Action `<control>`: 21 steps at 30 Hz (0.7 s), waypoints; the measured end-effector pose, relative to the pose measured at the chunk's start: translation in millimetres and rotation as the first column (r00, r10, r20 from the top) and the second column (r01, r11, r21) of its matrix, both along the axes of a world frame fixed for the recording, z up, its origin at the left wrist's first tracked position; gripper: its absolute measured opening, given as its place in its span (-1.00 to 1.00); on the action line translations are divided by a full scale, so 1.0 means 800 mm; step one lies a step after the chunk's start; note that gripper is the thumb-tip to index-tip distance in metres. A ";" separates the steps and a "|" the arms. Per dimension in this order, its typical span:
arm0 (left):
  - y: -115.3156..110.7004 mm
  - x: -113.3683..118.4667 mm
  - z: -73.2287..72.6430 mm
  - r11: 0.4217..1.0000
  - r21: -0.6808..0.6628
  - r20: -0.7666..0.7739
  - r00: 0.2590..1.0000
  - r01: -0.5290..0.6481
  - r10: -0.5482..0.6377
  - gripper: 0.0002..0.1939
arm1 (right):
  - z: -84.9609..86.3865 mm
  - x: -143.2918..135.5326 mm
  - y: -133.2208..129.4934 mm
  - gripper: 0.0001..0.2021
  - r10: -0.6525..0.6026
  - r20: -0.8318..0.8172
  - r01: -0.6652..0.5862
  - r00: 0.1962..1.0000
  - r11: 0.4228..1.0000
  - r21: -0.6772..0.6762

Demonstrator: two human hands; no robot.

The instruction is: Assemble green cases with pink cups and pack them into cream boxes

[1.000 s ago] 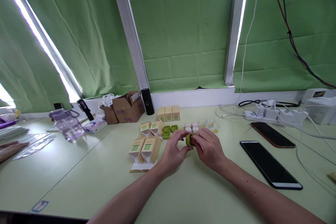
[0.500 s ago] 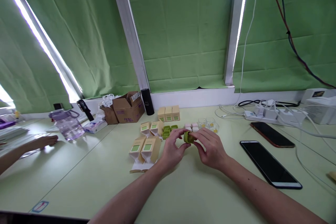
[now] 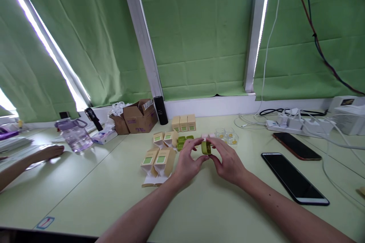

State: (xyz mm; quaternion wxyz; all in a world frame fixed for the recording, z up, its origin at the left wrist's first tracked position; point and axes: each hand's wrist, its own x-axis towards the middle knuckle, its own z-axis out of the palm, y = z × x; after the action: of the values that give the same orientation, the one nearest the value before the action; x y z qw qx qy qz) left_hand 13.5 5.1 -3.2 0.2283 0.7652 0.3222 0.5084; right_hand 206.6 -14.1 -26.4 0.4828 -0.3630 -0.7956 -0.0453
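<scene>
Our left hand at nine o'clock and right hand at three both pinch the green cup in their fingers, neither nearer, over the bench; its long axis we cannot tell. Beyond, toward ten o'clock, lie small green tubs.

Held container: olive green. Small tubs: brighter green. Cartons: tan, green square panels, white inner flaps. Clear cups: yellow spots. Counter: pale yellow-green. Blinds: plain green. Bottle: see-through lilac. Tumbler: black. Cardboard box: brown, purple print. Near phone: black screen, white end bands. Power strip: white.
</scene>
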 end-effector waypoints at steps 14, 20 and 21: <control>0.007 0.006 0.000 0.952 -0.304 0.118 0.993 0.017 0.020 -0.80 | 0.002 -0.005 0.000 -0.43 0.020 -0.132 -0.023 0.991 1.000 -0.015; 0.007 0.011 0.000 0.907 -0.413 0.240 0.971 0.087 0.017 -0.73 | -0.001 -0.005 0.002 -0.42 0.038 -0.093 -0.036 0.995 0.999 0.024; 0.008 0.012 0.000 0.904 -0.419 0.245 0.969 0.089 0.019 -0.74 | -0.002 -0.005 0.002 -0.42 0.038 -0.086 -0.036 0.996 0.999 0.026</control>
State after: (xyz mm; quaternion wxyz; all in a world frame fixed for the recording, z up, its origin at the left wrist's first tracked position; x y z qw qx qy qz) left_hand 22.9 11.3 -3.2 0.4371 0.6341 0.3813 0.5113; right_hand 202.6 -12.3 -27.7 0.5220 -0.3440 -0.7799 -0.0304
